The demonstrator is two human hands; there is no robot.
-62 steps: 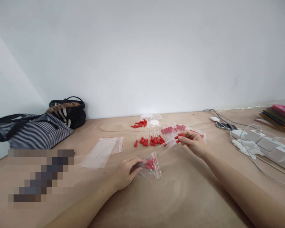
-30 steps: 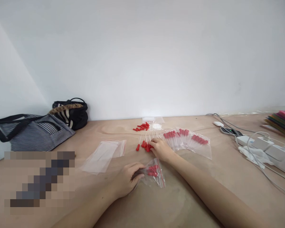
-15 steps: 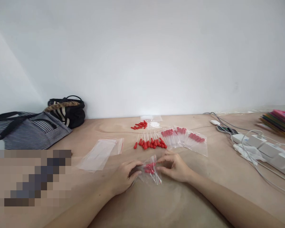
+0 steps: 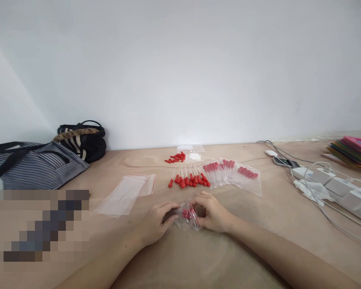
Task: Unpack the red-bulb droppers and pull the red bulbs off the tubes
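Observation:
Between my hands is a clear zip bag [image 4: 185,222] holding several droppers with red bulbs [image 4: 188,212]. My left hand [image 4: 159,220] is closed around its left end, thumb and fingers pinching the plastic. On the other side my right hand [image 4: 212,212] grips the zip end, which is bent and crumpled. Just beyond lie loose red-bulbed droppers [image 4: 188,180] with thin clear stems pointing away. To their right, filled zip bags [image 4: 246,176] of droppers overlap in a fan. Flat zip bags [image 4: 124,194] with red zip lines rest beyond my left hand.
Loose red bulbs [image 4: 176,157] and clear tubes [image 4: 194,156] lie near the wall. A striped bag [image 4: 42,166] and a black bag [image 4: 92,144] stand at left. On the right are a power strip with chargers [image 4: 345,190], cables and stacked colourful sheets [image 4: 353,152].
My right hand has moved slightly left toward my left hand, and the zip end has folded and crumpled in its fingers. My left hand stays on the bag. The view shifted slightly.

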